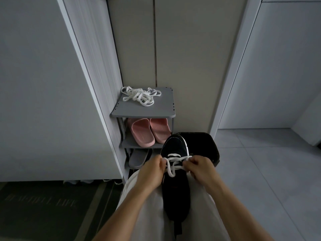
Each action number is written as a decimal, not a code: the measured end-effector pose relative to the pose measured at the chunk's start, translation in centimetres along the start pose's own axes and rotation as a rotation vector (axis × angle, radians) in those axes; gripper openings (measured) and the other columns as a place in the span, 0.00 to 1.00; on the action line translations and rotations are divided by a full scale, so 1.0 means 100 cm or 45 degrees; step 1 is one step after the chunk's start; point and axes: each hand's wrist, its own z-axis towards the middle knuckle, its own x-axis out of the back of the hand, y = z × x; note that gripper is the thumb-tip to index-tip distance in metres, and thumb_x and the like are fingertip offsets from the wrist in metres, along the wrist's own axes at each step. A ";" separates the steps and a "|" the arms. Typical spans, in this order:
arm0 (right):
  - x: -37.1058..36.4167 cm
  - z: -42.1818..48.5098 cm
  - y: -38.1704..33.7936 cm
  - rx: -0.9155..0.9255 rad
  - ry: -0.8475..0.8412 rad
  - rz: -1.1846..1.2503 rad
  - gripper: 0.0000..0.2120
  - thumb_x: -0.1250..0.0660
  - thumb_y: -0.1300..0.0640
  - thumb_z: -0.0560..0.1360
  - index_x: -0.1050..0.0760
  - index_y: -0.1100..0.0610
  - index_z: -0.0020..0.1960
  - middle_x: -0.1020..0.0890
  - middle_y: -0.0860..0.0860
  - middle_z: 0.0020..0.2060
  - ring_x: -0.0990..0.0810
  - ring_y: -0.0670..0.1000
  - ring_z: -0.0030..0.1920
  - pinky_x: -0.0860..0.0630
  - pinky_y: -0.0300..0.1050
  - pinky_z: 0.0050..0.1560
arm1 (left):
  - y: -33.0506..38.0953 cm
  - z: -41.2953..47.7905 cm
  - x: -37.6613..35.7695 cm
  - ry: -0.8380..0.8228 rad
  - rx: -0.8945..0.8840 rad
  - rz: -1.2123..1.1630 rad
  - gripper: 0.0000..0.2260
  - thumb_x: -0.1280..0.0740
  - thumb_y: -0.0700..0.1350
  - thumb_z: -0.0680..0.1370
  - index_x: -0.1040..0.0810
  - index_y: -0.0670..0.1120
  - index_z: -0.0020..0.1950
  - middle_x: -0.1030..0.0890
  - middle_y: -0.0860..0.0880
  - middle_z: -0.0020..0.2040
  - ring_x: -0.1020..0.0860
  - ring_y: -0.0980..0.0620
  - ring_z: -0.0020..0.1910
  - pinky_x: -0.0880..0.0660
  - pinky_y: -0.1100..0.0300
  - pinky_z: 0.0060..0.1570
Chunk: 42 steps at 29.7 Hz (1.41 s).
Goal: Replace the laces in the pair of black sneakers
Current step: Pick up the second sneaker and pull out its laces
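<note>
A black fabric sneaker with a white sole edge (175, 180) was shown lying along a lap clad in pale trousers (147, 206), its toe pointed away from the camera's wearer; a flat white lace (173, 156) was threaded through the eyelets nearest the toe, with one bar across and a crossing just below it; the left hand (152, 169) was closed in a pinch on the lace at the shoe's left side, and the right hand (201, 169) was pinched on it at the right side, fingers curled, neither hand spread; the lacing was judged to be at an early stage, most of the eyelets being unfilled; for this step to be done well, both ends should be drawn out evenly so that the lengths match, the lace kept flat and untwisted at each crossing, and the shoe steadied against the thigh while each tip is fed through the next eyelet; a loose heap of white laces (139, 95) was seen well apart on top of a grey plastic shoe rack (156, 110), with pink rubber slides (147, 131) on the shelf beneath; a black rounded object (205, 145) stood just behind the toe, its nature not to be told; the second sneaker could not be made out.
</note>
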 end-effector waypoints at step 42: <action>0.002 -0.006 0.000 0.009 0.032 -0.484 0.17 0.38 0.46 0.76 0.28 0.55 0.33 0.24 0.49 0.30 0.25 0.50 0.35 0.32 0.43 0.37 | -0.003 -0.006 -0.010 0.132 0.127 -0.018 0.12 0.39 0.51 0.79 0.23 0.43 0.49 0.22 0.48 0.46 0.23 0.49 0.46 0.34 0.61 0.40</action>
